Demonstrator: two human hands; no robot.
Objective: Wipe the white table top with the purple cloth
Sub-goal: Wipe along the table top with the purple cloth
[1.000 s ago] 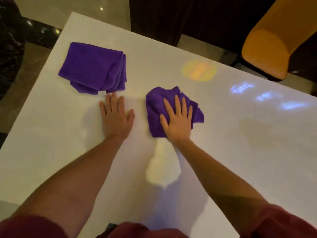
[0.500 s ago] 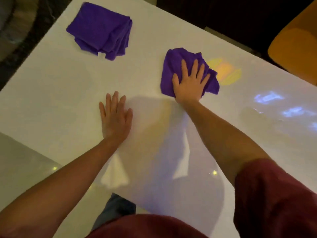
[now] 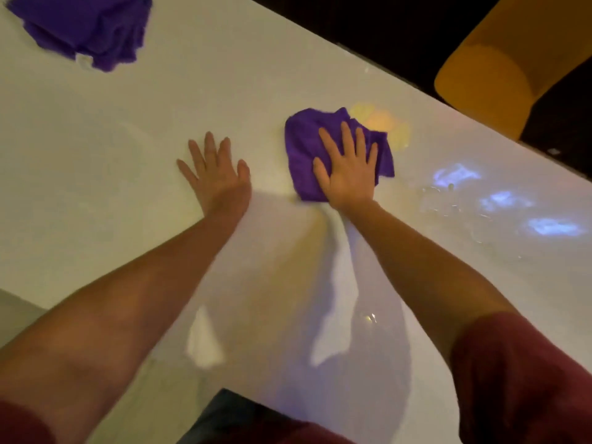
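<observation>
The glossy white table top (image 3: 134, 174) runs under dim light, with an orange chair (image 3: 499, 65) beyond its far edge. My right hand (image 3: 347, 169) lies flat, fingers spread, pressing the bunched purple cloth (image 3: 302, 149) down so it drags rather than slips; my left hand (image 3: 217, 177) lies splayed and empty, bracing me. A second folded cloth (image 3: 86, 27) is cut off at the frame's top-left corner. Glare hides any remaining smears.

No text, label or number here can be read.

folded purple cloth (image 3: 86, 27) far left; orange chair (image 3: 499, 68) beyond
</observation>
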